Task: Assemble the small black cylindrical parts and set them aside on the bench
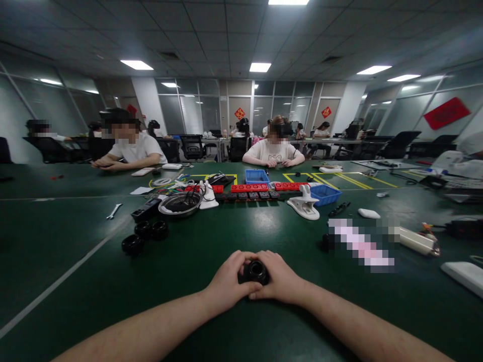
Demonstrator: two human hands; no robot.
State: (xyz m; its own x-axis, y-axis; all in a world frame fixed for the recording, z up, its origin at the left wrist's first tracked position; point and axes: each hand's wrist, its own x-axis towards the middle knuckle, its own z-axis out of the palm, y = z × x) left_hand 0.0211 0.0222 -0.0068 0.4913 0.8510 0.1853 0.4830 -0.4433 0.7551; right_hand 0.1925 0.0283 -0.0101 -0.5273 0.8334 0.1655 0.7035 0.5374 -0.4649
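Note:
Both of my hands are cupped round a black ring-shaped part (257, 271), thick and glossy, with a hole in its middle facing up. My left hand (231, 281) curves about its left side, its thumb along the front. On the other side, my right hand (281, 279) wraps round with fingers behind the ring and thumb in front. The fingertips of the two hands meet, and they partly hide the ring. Several similar black rings (133, 245) are grouped on the green table (204, 241) to the left.
Farther off are a metal bowl (181, 205) with dark cables, red strips (249, 188), a white clamp stand (305, 203) and blue bins (324, 194). A wrench (113, 211) lies left. A cream cylinder (415, 240) lies right. People sit across the table.

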